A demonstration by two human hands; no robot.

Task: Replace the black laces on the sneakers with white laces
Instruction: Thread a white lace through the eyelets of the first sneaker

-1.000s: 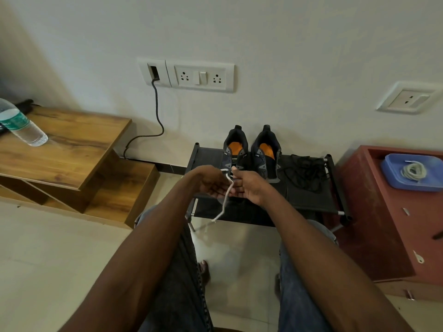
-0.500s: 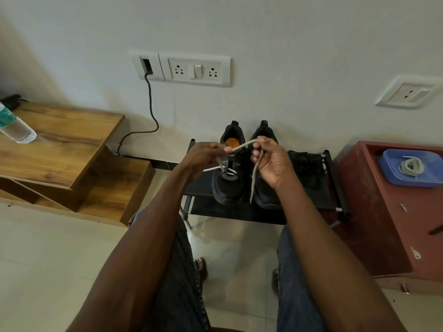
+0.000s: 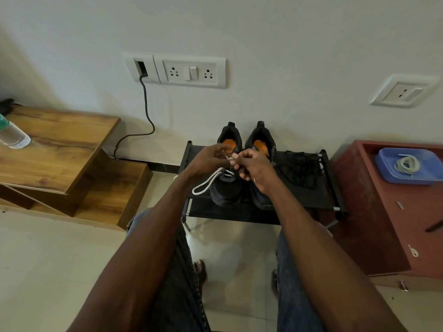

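Observation:
Two black sneakers with orange insoles stand side by side on a low black rack [image 3: 309,200], toes toward me. Over the left sneaker [image 3: 226,190] my left hand [image 3: 207,161] and my right hand [image 3: 254,168] meet and pinch a white lace [image 3: 206,184]. A loop of that lace hangs down to the left of the shoe. White lace bars cross the left sneaker's lower eyelets. My right hand hides much of the right sneaker [image 3: 262,142]. A heap of black laces [image 3: 299,168] lies on the rack to the right.
A blue tray [image 3: 388,173] with a coiled white lace [image 3: 407,164] sits on the red cabinet [image 3: 383,224] at right. At left stands a wooden stepped table [image 3: 60,149] with a water bottle [image 3: 13,135]. A black cable [image 3: 146,111] runs from the wall socket.
My hands have come together above the left sneaker. The lace that ran from hand to hand now hangs as a loop to the shoe's left.

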